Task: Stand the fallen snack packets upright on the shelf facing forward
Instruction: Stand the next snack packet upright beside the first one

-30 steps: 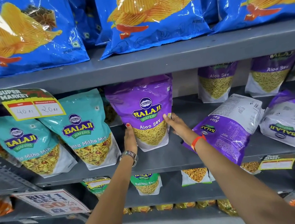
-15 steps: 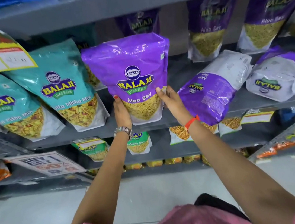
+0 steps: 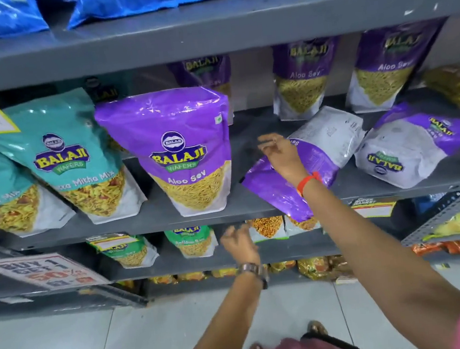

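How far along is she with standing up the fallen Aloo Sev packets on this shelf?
Done: one purple Aloo Sev packet stands upright at the shelf front, label forward, with neither hand on it. In hand: the right hand is over the fallen packet beside it, fingers open, no grip yet; the left hand hangs empty below. Left: that packet and another lying packet further right.

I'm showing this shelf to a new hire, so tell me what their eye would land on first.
First, the upright purple Aloo Sev packet at the middle of the shelf, facing forward with neither hand on it. Just right of it, the right hand reaches over a fallen purple packet lying back side up, its end overhanging the shelf edge. Further right, another fallen packet lies with its logo upside down.
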`<state>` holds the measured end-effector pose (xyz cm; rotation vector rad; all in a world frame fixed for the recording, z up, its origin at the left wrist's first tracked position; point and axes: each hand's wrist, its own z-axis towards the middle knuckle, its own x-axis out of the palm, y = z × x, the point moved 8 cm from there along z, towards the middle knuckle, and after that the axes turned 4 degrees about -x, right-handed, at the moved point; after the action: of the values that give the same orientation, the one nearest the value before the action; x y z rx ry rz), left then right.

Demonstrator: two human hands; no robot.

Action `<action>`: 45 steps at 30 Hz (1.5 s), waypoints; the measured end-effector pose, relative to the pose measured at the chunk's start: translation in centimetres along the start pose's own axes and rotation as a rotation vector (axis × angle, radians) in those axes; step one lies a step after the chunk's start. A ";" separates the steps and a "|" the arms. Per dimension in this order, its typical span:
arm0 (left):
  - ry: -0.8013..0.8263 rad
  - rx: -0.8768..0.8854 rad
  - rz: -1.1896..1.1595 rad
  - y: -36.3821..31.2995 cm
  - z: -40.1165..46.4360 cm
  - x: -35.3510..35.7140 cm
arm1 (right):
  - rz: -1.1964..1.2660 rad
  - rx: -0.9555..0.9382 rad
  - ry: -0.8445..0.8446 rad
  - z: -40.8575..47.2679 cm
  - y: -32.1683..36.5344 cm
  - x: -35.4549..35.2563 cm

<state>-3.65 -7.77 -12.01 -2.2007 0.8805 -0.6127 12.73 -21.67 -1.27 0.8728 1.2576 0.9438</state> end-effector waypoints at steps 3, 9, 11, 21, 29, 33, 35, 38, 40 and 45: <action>0.294 -0.385 0.010 5.2 -3.6 5.5 | -0.358 -0.118 0.114 2.4 -0.2 -1.5; 0.472 -0.365 -0.038 7.1 -7.1 12.0 | -0.944 -0.215 0.367 5.1 -2.6 -2.2; 0.416 -0.342 -0.074 7.6 -6.6 12.5 | -1.051 -0.259 0.461 5.9 -2.9 -1.3; 0.258 -0.157 -0.310 5.3 -5.1 12.2 | -1.081 -0.265 0.498 8.4 -1.4 -1.4; 0.183 0.298 -0.195 -5.5 -6.0 10.9 | -0.526 -0.178 0.145 10.8 2.8 -8.2; 0.185 0.515 -0.187 -11.5 -7.3 11.3 | -0.256 -0.197 -0.074 11.0 4.2 -13.1; 0.172 0.561 -0.216 -13.7 -8.2 11.6 | -0.142 -0.178 -0.150 10.0 3.3 -15.3; 0.142 0.683 -0.183 -16.7 -8.9 12.5 | 0.297 -0.072 -0.216 7.2 0.2 -16.7; 0.103 0.769 -0.093 -18.3 -9.0 13.1 | 0.434 -0.002 -0.204 5.2 -1.1 -16.1; 0.085 0.927 0.087 -19.3 -9.1 14.6 | 0.543 0.021 -0.298 2.7 -2.8 -16.1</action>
<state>8.23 -11.77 10.61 -1.3020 0.5533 -0.8576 14.62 -37.72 2.37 1.3548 0.7850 1.1704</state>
